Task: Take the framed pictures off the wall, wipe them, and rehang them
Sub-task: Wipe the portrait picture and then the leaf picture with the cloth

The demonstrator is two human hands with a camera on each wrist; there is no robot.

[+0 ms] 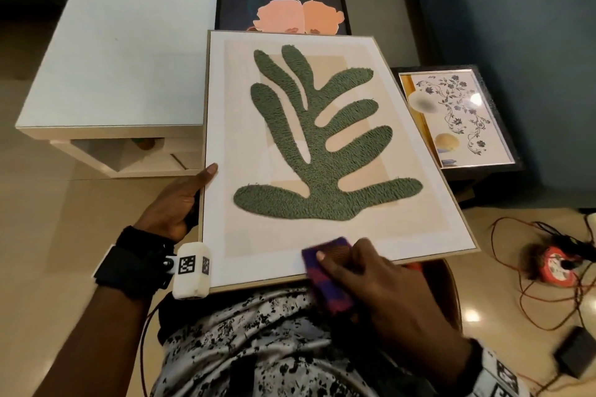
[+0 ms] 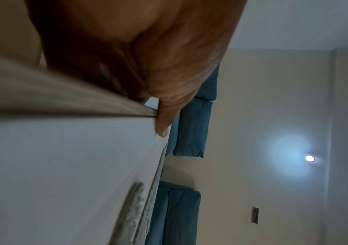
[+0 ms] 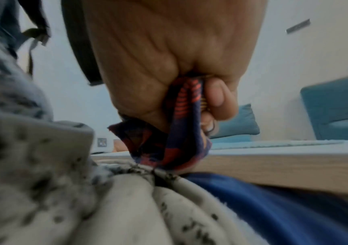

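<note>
At the bottom of the head view the right hand point(image 1: 364, 271) bunches a purple-and-red cloth point(image 1: 325, 277), fingers curled round it, rubbing the near edge of the leaf picture point(image 1: 322, 138). That picture lies tilted across the person's lap, probably so the glass faces up for wiping. At lower left the left hand point(image 1: 180, 200) grips its side rail, thumb on top, fingers underneath, likely steadying it against the rubbing. Beyond, at upper centre, a portrait picture point(image 1: 283, 6) lies flat; at right a floral picture point(image 1: 458, 119) waits, both off the wall. A white worktop point(image 1: 122, 51) stands upper left.
</note>
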